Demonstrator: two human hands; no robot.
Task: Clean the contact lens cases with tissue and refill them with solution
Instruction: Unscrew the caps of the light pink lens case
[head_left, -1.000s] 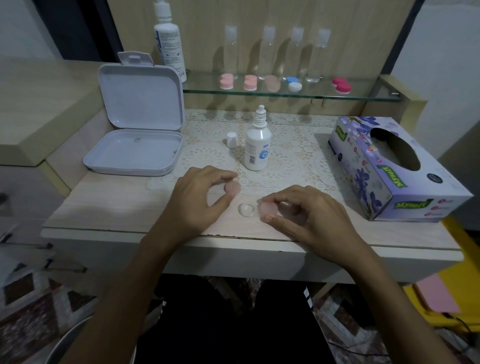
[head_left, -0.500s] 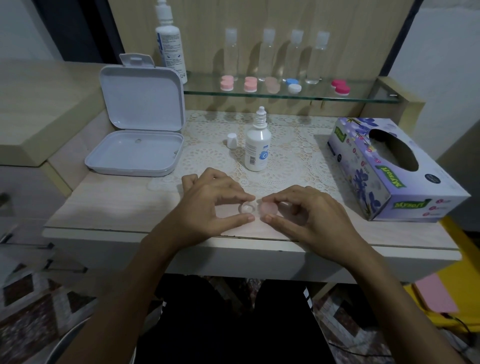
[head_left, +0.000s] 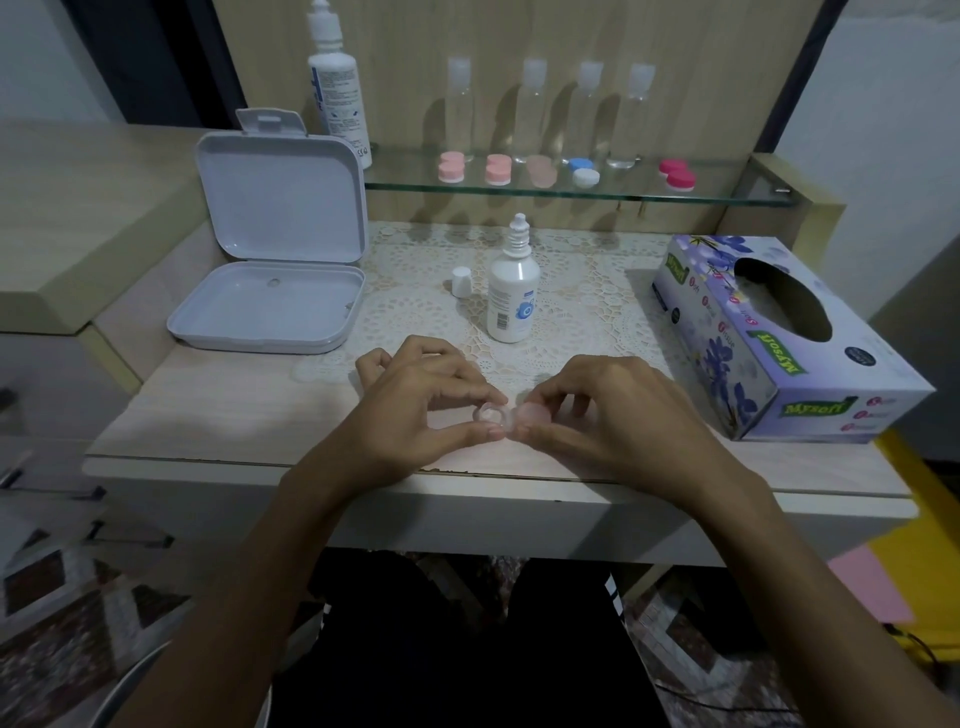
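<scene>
Pink cap (head_left: 531, 414) half hidden under right hand (head_left: 618, 415)

Dim room, pale wooden desk (head_left: 208, 415), glass shelf (head_left: 571, 193)

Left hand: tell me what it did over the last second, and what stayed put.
The left hand carried its pink cap right and down to the open well of the lens case and now pinches there. The right hand kept gripping the capped side; solution bottle and tissue box unmoved.
</scene>
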